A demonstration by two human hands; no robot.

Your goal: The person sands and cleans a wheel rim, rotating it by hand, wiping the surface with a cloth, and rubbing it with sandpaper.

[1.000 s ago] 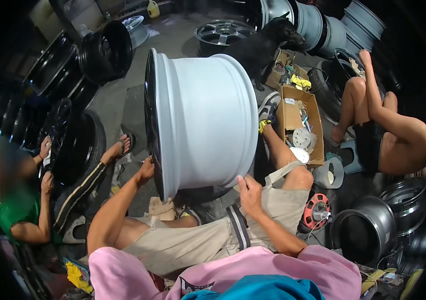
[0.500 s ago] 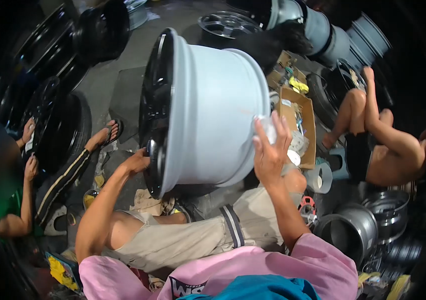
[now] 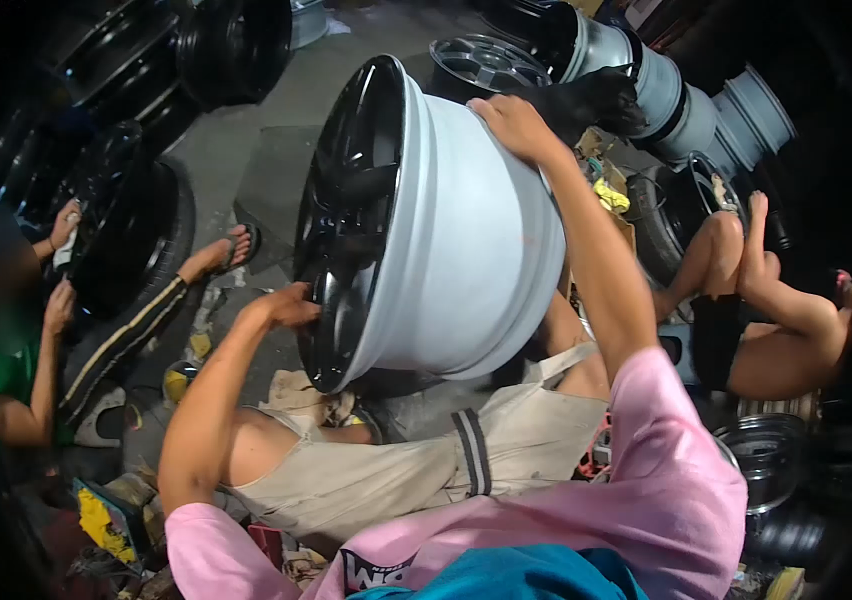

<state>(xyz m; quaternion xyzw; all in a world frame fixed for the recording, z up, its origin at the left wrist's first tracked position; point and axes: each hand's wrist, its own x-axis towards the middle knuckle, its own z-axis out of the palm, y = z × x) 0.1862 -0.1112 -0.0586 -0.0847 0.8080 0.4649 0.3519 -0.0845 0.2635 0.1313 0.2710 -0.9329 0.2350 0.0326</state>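
I have the wheel's (image 3: 471, 235) axis running left-right, left hand (image 3: 288, 306) at its near-left face, grip closure unclear, right hand (image 3: 516, 126) open over the far side.

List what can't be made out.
All in the head view:
- fingertips of the left hand: hidden by the wheel
- palm of the right hand: turned away
- most of the cardboard box: behind the right arm
- lower-right rim: blurred, dark
- far-right person's red item: too small

One big wheel (image 3: 466, 230) near, one spoked wheel (image 3: 489, 62) far, one black dog (image 3: 601, 103) far; two other people: a left person (image 3: 6, 375), a right person (image 3: 786, 355).
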